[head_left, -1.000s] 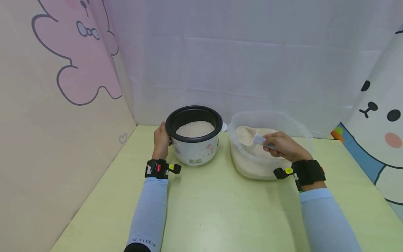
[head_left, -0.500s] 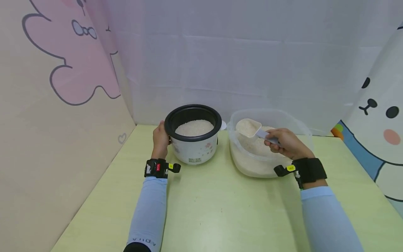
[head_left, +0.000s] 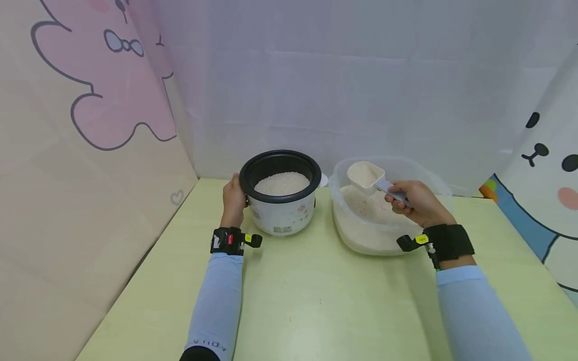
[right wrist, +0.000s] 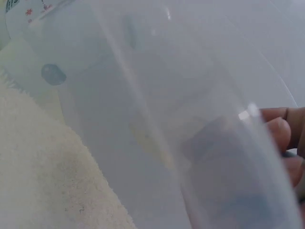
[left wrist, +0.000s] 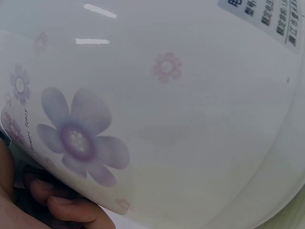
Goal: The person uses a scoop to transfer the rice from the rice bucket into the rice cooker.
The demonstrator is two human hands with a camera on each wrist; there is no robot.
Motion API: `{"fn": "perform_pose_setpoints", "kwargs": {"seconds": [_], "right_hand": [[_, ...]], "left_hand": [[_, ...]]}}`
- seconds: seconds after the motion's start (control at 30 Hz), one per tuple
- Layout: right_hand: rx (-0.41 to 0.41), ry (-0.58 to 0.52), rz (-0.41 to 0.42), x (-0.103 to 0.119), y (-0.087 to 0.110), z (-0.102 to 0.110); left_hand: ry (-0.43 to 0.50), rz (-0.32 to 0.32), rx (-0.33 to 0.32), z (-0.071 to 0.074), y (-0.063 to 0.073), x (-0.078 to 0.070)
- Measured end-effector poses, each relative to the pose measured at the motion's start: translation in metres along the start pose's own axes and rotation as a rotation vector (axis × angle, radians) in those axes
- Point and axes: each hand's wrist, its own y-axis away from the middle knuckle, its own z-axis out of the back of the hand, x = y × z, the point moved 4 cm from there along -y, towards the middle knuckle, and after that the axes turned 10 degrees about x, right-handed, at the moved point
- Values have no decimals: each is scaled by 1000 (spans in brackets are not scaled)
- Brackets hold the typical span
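right hand [head_left: 417,203]: fingers and thumb closed around the handle of a scoop, right of centre in the head view; in the right wrist view, fingers partly visible at the right edge, behind a clear plastic wall.

scoop [head_left: 370,187]: pale, bowl to the left and facing up, holding white grain; positioned above the opening of the tub.

tub [head_left: 408,168]: translucent plastic, rounded corners, right of centre in the frame; standing on the worktop, part filled.

grain in tub [head_left: 363,203]: white, fine, surface sloping in the right wrist view.

left hand [head_left: 234,200]: fingers curled at the left side of the rice cooker, taking hold there; fingertips at lower left of the left wrist view, against a dark part beside the white body.

rice cooker [head_left: 282,216]: white body with pink and purple flowers, black rim, upright at the centre of the frame, just left of the tub; white grain inside.

label [left wrist: 267,19]: printed, on the cooker body, upper right of the left wrist view.

worktop [head_left: 311,306]: pale yellow-green, lower half of the frame.

sleeves [head_left: 214,301]: light blue, one per forearm, lower edge.

pink cartoon figure [head_left: 126,100]: on the wall, upper left.
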Motion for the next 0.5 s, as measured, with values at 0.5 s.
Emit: {"fn": "perform_pose_setpoints", "kwargs": {"seconds": [0.5], "right_hand": [[-14, -73, 101, 33, -30, -48]], "left_hand": [[-10, 7, -2, 0, 1, -2]]}}
